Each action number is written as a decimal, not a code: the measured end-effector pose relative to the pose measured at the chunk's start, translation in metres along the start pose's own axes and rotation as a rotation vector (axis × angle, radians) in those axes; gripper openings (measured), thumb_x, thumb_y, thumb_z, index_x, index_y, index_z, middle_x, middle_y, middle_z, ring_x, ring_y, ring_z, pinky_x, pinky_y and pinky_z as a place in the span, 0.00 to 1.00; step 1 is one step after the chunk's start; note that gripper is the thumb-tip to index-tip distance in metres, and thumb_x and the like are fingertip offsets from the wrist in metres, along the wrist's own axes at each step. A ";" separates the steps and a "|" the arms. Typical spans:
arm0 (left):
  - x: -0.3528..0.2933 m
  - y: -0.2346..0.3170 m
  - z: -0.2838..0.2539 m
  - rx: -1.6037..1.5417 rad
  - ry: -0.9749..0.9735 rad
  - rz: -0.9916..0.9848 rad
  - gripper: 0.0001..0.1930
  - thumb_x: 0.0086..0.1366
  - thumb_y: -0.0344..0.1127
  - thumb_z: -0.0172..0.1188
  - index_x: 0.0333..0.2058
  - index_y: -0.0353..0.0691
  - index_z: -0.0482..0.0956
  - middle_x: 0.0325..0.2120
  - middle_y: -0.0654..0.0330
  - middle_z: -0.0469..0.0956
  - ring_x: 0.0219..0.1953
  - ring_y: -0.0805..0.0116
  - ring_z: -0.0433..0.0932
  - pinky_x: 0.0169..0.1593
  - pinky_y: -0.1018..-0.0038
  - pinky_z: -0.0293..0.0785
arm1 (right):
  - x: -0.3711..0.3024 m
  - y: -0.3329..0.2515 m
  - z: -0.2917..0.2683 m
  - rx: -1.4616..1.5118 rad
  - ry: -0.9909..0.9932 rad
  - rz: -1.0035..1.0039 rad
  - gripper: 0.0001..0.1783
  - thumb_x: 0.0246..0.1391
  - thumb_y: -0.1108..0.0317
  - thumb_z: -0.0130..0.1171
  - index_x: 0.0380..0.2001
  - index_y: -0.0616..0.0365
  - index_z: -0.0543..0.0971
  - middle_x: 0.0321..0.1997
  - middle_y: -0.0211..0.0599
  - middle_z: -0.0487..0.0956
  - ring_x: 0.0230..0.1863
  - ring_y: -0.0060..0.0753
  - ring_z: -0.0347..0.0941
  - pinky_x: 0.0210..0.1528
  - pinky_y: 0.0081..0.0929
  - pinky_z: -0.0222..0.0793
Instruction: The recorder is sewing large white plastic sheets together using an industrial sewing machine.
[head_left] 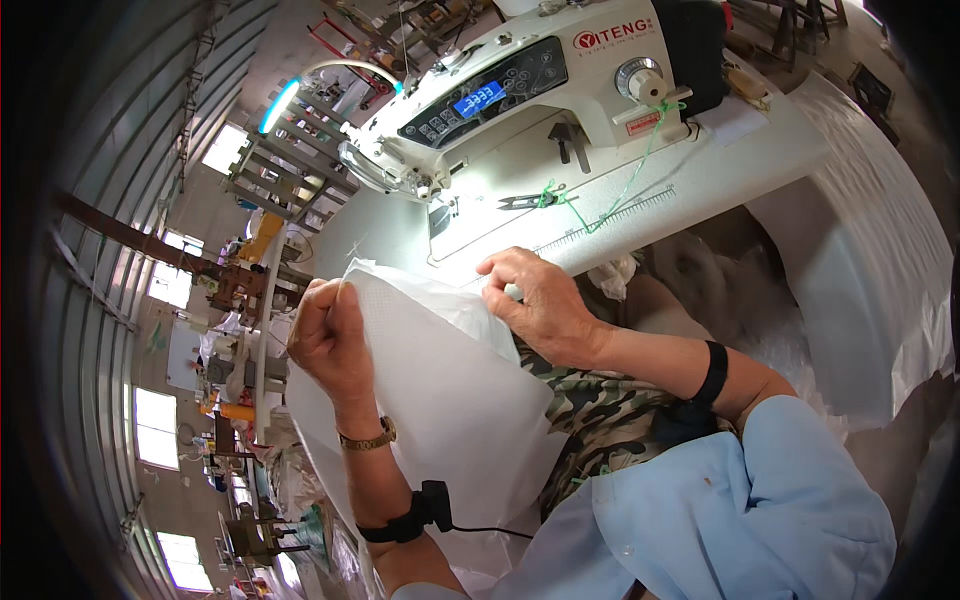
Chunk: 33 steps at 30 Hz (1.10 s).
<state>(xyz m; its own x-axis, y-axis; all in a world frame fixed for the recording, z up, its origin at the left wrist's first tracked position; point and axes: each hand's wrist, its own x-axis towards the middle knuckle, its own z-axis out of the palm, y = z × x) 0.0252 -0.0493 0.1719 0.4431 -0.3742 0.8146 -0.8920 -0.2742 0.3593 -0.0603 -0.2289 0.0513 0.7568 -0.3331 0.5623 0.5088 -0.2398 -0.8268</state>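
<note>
Keep ur L hand [328, 335] pinched tight on the white woven sheet's [440, 400] top edge, hold it taut across ur lap w/ R hand [535, 300] gripping the far corner, then feed square toward the sewing machine [520, 90].

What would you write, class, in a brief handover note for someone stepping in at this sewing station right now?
Left hand: closed on the upper left edge of the white woven fabric piece.
Right hand: pinching the same piece's top edge, near the table.
Fabric is held up in front of the sewing machine, not yet under its needle.
Thread snips and green thread lie on the table.
Left: feeding and stitching.
</note>
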 end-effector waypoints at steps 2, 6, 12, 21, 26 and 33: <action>0.004 0.002 0.005 0.012 -0.021 0.036 0.07 0.63 0.30 0.62 0.27 0.35 0.75 0.19 0.67 0.66 0.22 0.80 0.61 0.26 0.82 0.57 | 0.003 -0.005 -0.008 -0.082 0.080 -0.039 0.13 0.59 0.62 0.57 0.35 0.62 0.72 0.45 0.47 0.77 0.47 0.45 0.74 0.51 0.36 0.68; 0.010 0.012 0.009 0.040 -0.032 0.057 0.07 0.62 0.29 0.62 0.27 0.35 0.76 0.18 0.68 0.66 0.22 0.80 0.61 0.26 0.81 0.57 | 0.015 -0.039 0.002 -0.061 0.199 -0.255 0.12 0.60 0.63 0.57 0.36 0.62 0.74 0.40 0.46 0.78 0.41 0.43 0.74 0.46 0.35 0.69; 0.010 0.014 0.016 0.008 -0.086 0.018 0.06 0.62 0.28 0.63 0.27 0.35 0.76 0.18 0.69 0.65 0.21 0.81 0.60 0.25 0.81 0.55 | 0.023 -0.017 -0.001 0.116 -0.110 -0.055 0.12 0.62 0.65 0.51 0.34 0.66 0.75 0.23 0.37 0.75 0.24 0.27 0.65 0.30 0.30 0.65; 0.012 0.019 0.024 -0.067 -0.081 -0.069 0.06 0.62 0.26 0.62 0.26 0.33 0.76 0.18 0.68 0.65 0.22 0.81 0.61 0.25 0.80 0.56 | 0.054 -0.041 -0.002 0.393 -0.181 0.073 0.31 0.57 0.46 0.58 0.43 0.70 0.75 0.38 0.49 0.81 0.37 0.35 0.77 0.43 0.30 0.73; 0.013 0.020 0.029 -0.073 -0.094 -0.076 0.07 0.62 0.27 0.62 0.25 0.32 0.76 0.18 0.69 0.66 0.22 0.82 0.61 0.25 0.81 0.57 | 0.052 -0.035 0.004 0.132 -0.285 -0.121 0.18 0.64 0.61 0.52 0.29 0.69 0.73 0.18 0.55 0.71 0.20 0.43 0.69 0.25 0.36 0.63; 0.003 -0.005 0.038 -0.250 -0.171 -0.382 0.10 0.63 0.28 0.62 0.22 0.33 0.75 0.17 0.73 0.65 0.21 0.86 0.58 0.23 0.83 0.52 | 0.029 -0.020 0.021 -0.268 -0.040 -0.315 0.20 0.60 0.73 0.54 0.53 0.71 0.71 0.32 0.58 0.79 0.25 0.53 0.76 0.29 0.37 0.73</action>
<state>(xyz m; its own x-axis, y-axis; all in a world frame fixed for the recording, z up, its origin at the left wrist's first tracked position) 0.0345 -0.0826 0.1557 0.7325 -0.4347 0.5239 -0.6474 -0.2069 0.7335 -0.0402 -0.2149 0.0834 0.5992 -0.1709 0.7822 0.5975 -0.5549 -0.5789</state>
